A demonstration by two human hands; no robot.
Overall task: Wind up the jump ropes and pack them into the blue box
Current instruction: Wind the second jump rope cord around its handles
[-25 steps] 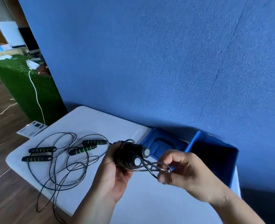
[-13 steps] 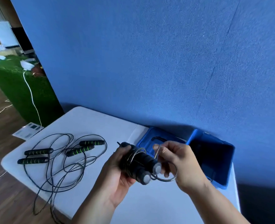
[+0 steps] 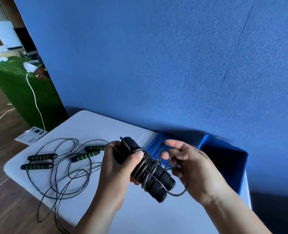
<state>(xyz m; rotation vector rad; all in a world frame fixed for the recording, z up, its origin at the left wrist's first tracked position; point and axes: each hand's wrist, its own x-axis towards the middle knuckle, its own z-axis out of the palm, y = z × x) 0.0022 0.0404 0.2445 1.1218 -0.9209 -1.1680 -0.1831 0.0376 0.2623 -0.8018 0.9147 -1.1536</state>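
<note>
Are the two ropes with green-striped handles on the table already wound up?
No, their cords sprawl in loose, tangled loops across the white table beside the green-striped handles.

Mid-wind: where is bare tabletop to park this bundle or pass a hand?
Bare table lies along the wall, between the loose ropes and the lid, and at the near edge, this side of the left hand and right hand. Crowded: the left, strewn with ropes; the right, filled by lid and blue box.
</note>
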